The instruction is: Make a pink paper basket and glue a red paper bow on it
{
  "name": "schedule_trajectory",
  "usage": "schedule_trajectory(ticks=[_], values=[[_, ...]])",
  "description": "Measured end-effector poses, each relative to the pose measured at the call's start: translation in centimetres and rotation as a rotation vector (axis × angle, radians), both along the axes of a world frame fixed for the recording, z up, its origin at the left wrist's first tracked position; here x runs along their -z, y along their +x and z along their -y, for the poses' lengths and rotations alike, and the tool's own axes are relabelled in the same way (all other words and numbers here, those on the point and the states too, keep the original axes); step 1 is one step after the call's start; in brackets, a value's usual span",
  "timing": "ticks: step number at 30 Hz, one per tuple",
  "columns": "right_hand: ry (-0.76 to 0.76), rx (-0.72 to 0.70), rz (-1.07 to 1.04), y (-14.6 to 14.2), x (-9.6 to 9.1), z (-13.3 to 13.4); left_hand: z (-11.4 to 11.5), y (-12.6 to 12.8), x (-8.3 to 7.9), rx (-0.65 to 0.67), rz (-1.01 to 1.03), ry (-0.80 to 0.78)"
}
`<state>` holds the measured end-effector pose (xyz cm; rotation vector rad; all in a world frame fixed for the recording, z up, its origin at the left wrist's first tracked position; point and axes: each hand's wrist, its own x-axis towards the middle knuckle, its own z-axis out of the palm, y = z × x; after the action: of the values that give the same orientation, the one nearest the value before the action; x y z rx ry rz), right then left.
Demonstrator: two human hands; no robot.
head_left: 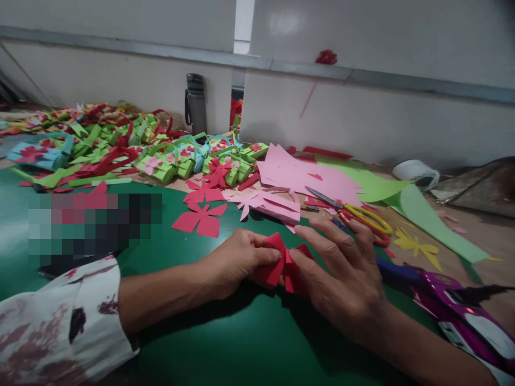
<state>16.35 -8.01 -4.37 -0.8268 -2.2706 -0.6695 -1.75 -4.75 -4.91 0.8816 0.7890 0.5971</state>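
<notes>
Over the green table surface, my left hand (235,261) is closed, pinching a folded red paper cutout (270,272) between thumb and fingers. My right hand (346,281) grips the other half of this cutout with its index finger in front; the thumb is hidden and the remaining fingers are raised and spread. Just beyond my hands lies a flat red petal-shaped cutout (200,219), with another red cutout (204,191) behind it. A small pink paper bag (277,206) lies to their right.
Scissors with yellow handles (366,217) lie beyond my right hand, and a purple hot glue gun (454,305) is at right. Pink paper sheets (306,174) and green paper (438,225) lie behind. Several green paper bags (161,169) are heaped at left, near a grey bottle (196,107).
</notes>
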Motion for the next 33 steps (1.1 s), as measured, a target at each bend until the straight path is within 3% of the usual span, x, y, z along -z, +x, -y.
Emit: schedule_trajectory(ticks=[12,33], values=[[0.070,0.041,0.100,-0.51,-0.47,0.34,-0.06,0.00,-0.07,-0.017,-0.015,-0.024],[0.041,0.037,0.127,-0.29,-0.38,0.53,-0.04,0.11,-0.28,0.007,0.020,-0.021]])
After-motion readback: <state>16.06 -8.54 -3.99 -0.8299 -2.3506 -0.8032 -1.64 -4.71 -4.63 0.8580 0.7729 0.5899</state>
